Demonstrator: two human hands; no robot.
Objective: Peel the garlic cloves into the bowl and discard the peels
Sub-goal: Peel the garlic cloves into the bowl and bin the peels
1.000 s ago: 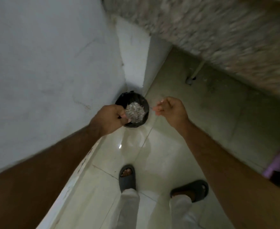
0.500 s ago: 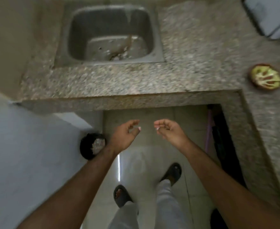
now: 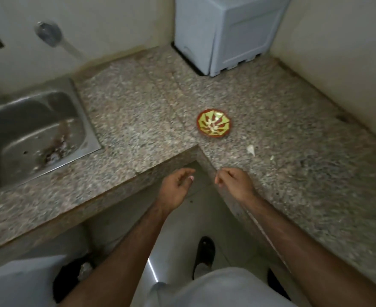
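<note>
Two hands hover side by side over the inner corner of the granite desk (image 3: 138,111), neither gripping anything I can make out. The left hand (image 3: 175,187) has its fingers (image 3: 183,172) loosely curled, a pale thumbnail showing, nothing between them. The right hand (image 3: 233,181) is curled a little tighter, fingertips drawn toward the thumb; if a shred of skin is pinched there, it is too small to tell.

The bowl (image 3: 214,125), red-rimmed with a yellow-green pattern, sits farther back on the right run of the desk, well apart from both hands, with pale garlic cloves (image 3: 211,127) lying in it. A scrap of peel (image 3: 251,150) rests on the desk just near and right of the bowl, a smaller fleck (image 3: 271,158) beyond it.

That peel looks papery and near weightless; I'd guess it wants a fingertip pinch at a raised edge, since a flat press would only slide it. The dark bin (image 3: 71,275) stands on the floor, near left.
</note>
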